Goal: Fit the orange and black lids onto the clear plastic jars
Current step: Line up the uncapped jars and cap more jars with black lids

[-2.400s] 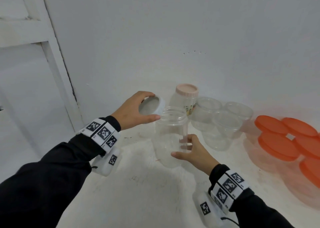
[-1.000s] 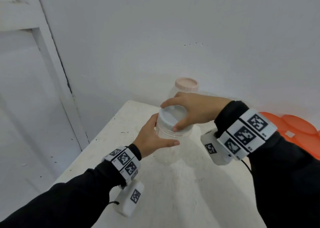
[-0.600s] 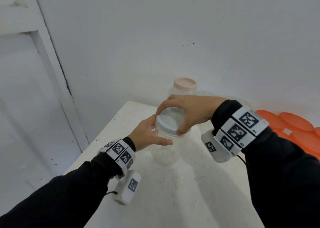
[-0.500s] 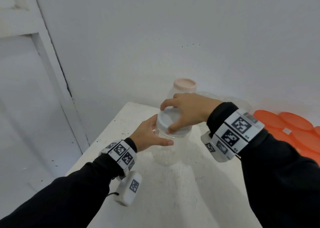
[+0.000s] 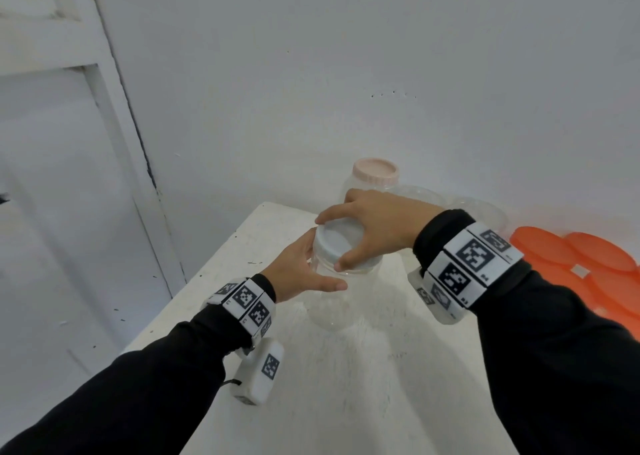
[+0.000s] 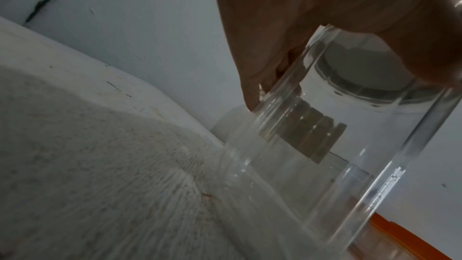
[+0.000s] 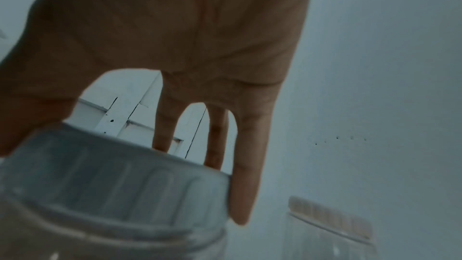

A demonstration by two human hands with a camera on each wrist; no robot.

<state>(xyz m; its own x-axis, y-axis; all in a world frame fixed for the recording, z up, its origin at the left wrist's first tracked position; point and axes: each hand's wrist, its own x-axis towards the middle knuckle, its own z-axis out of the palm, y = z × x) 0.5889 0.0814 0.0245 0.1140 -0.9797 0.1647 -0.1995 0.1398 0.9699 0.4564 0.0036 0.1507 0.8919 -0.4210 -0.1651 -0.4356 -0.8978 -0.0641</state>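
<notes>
One clear jar [image 5: 341,295] is standing upright on the white table [image 5: 363,385], and the left hand [image 5: 299,271] is wrapping its fingers and thumb around the jar's upper side. The right hand [image 5: 374,228] is gripping the single white lid [image 5: 343,247] from above, fingertips curled over its ribbed rim as it sits on the jar's mouth. Behind them, one jar with a pink lid [image 5: 375,174] is standing by the wall. At least four orange lids [image 5: 568,257] are lying to the right, partly cut off.
</notes>
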